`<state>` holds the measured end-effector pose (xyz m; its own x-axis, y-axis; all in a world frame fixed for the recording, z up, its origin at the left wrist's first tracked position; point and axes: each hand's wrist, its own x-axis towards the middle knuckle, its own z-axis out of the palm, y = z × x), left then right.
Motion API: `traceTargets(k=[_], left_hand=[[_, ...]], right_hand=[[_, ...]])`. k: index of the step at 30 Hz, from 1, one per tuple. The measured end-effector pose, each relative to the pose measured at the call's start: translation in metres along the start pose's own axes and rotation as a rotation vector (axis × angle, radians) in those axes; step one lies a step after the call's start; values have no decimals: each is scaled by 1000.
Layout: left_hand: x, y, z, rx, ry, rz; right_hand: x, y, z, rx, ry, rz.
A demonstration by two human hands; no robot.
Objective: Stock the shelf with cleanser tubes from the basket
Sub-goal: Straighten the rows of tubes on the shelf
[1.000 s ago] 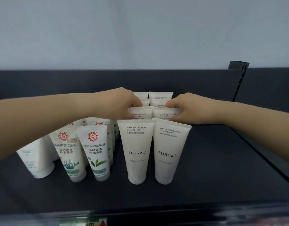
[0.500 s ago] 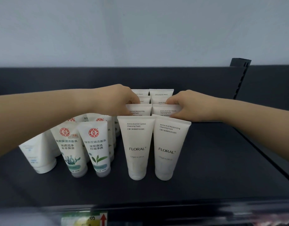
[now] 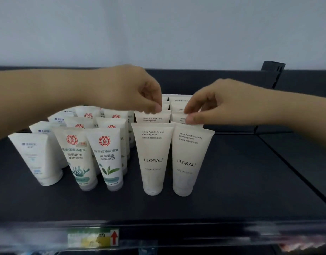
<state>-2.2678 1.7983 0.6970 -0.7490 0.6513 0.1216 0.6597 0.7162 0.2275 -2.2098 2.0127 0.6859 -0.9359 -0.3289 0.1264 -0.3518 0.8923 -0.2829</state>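
Stock on shelf (image 3: 250, 181): two files of FLORAL tubes (image 3: 180, 100) standing cap-down, several deep, beneath and beyond the hands; left hand (image 3: 129, 89) pinches the top crimp of the second-row left tube (image 3: 155, 117); right hand (image 3: 219, 102) pinches that of the second-row right tube (image 3: 178, 116), remaining fingers curled; front pair (image 3: 152, 159) stands just nearer than the fingertips, tops meeting. Judged well advanced, this pair apparently being squared up; basket not in view, so remainder unknown. Room: bare shelf lies open right of the right hand and ahead of the front pair; green-label tubes (image 3: 107, 155) crowd close under the left forearm; back wall (image 3: 213, 80) just beyond the rear tubes; front lip (image 3: 177, 229) well short of both hands.
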Motion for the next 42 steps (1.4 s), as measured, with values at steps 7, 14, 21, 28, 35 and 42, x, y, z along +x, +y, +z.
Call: traceTargets(k=[7, 14, 21, 28, 35, 42], left_hand=[[-6, 4, 29, 162, -240, -41], [-7, 3, 43, 187, -218, -64], [-9, 3, 44, 154, -187, -74], [-9, 5, 45, 147, -181, -78], [-10, 5, 45, 132, -177, -99], [-9, 7, 45, 142, -177, -123]], right_hand=[[-3, 2, 22, -140, -181, 34], [-4, 6, 31, -180, -182, 23], [-4, 16, 30, -191, -152, 21], [-5, 18, 30, -168, -159, 23], [-5, 20, 29, -167, -160, 23], [-3, 23, 30, -156, -179, 22]])
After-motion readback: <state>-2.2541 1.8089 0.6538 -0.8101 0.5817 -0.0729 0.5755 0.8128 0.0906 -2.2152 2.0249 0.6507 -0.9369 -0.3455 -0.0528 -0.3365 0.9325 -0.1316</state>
